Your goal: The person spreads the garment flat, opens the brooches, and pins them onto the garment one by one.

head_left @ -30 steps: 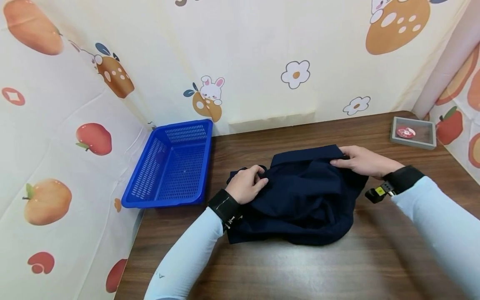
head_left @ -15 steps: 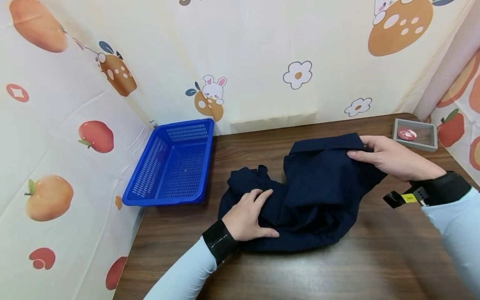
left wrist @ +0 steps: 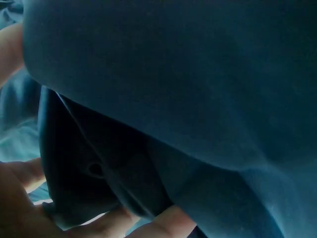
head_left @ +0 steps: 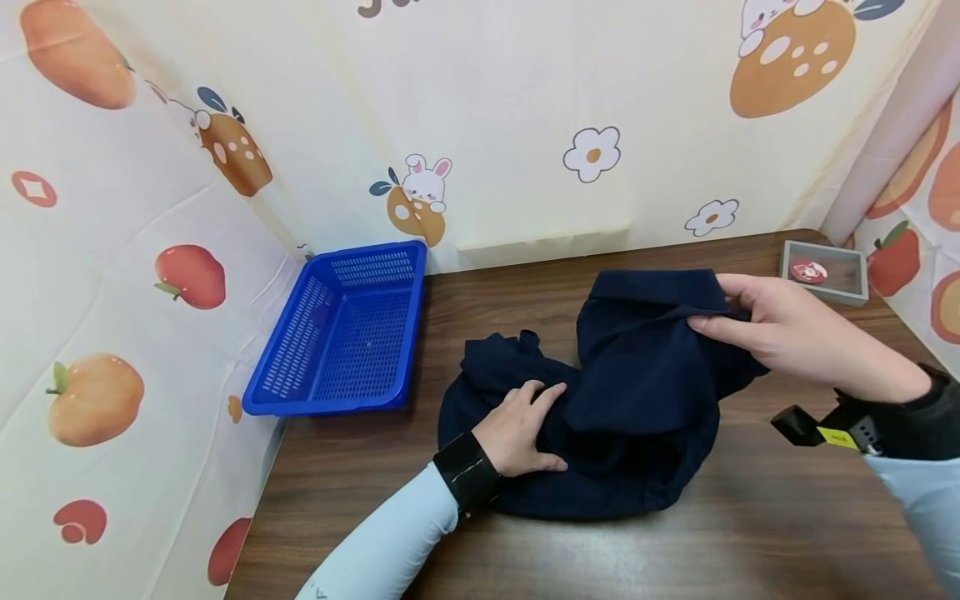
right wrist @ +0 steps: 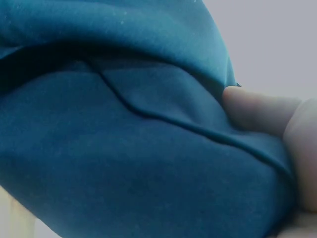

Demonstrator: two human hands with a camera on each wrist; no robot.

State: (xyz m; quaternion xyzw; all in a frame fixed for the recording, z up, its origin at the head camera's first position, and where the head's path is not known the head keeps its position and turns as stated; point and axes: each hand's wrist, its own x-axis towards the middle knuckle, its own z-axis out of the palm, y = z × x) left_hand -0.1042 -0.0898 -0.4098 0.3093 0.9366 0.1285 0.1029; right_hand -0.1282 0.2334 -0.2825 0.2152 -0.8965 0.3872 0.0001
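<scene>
A crumpled navy garment lies on the wooden table, its right part raised and folded over along a straight band. My right hand pinches that raised upper right corner between thumb and fingers. In the right wrist view, the thumb presses on the cloth near a raised seam. Spread fingers of my left hand rest on the lower left part of the garment. Close up in the left wrist view, folds of the garment fill most of the picture, with fingertips at the lower edge and a dark hollow between layers.
A blue perforated plastic basket stands at the back left of the table. In the back right corner is a small grey-rimmed tray with a red and white piece in it. Printed sheets hang behind and at the sides.
My right hand has drawn the garment's upper corner to the right and up. My left hand has let go of its curled grip, moved down and spread on the cloth.
</scene>
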